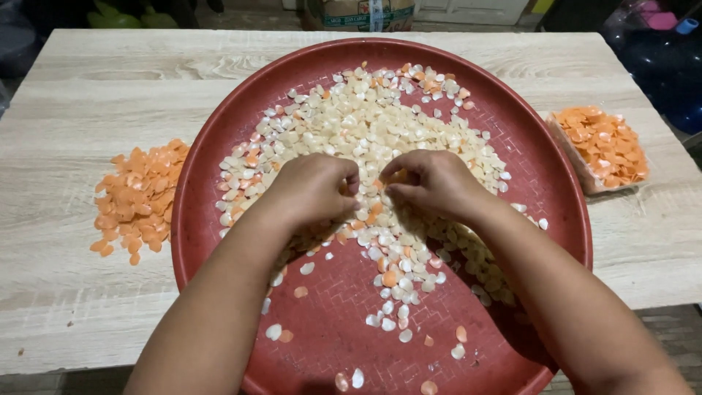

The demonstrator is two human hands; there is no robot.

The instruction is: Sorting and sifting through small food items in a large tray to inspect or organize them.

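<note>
Two hands meet knuckle to knuckle over the middle of the red tray [219,241], which serves as the landmark for everything around. The left hand [311,189] is curled with its fingertips pressed together, seemingly pinching a small shell from the heap, though the piece itself is too small to make out; the right hand [431,183] is bunched the same way, thumb against forefinger, just beside the left and nearly touching it. Both hover low on the pile of pale shells [365,124], which fills the tray's far half and trails toward its near edge, so the fingers can pick from the thickest part without reaching. Scattered among the white pieces lie a few orange shells [390,279], mixed in loosely at the centre and thinning out toward the near rim. Outside the tray to the left, a loose heap of orange shells [139,197] rests directly on the wooden table [88,95], close enough for a short sideways drop. Outside the tray to the right, a small clear tray [578,164] holds more orange pieces, touching the red rim. Beyond the far rim, a cardboard box [358,13] stands at the table's edge, and dark blue bottles [669,62] sit off the far right corner.
</note>
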